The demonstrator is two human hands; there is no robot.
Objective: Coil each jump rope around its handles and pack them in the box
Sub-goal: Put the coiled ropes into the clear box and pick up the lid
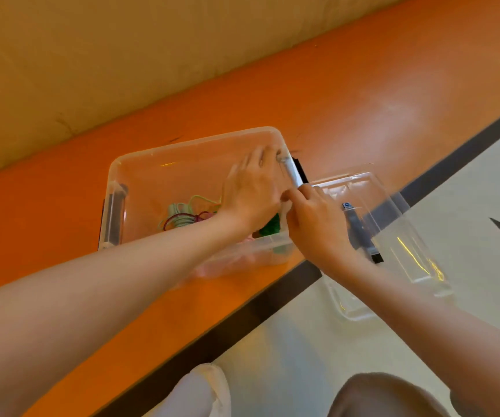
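A clear plastic box (140, 164) stands on the orange floor. Inside lie a coiled pale green jump rope (178, 218), a thin red rope (196, 218) and a dark green bundle (271, 225) half hidden under my hands. My left hand (250, 192) reaches over the box, its blurred fingers stretched to the right rim and touching the top of the grey latch handle (291, 174). My right hand (315, 224) has its fingers curled round the lower end of that latch handle. Something pink (247, 239) shows at the near wall, under my left forearm.
The clear lid (399, 236) lies flat just right of the box, on the pale floor. A second grey latch (113, 212) sits on the box's left end. A dark stripe (242, 314) divides orange and pale floor. A tan padded wall rises behind. My knees show at the bottom.
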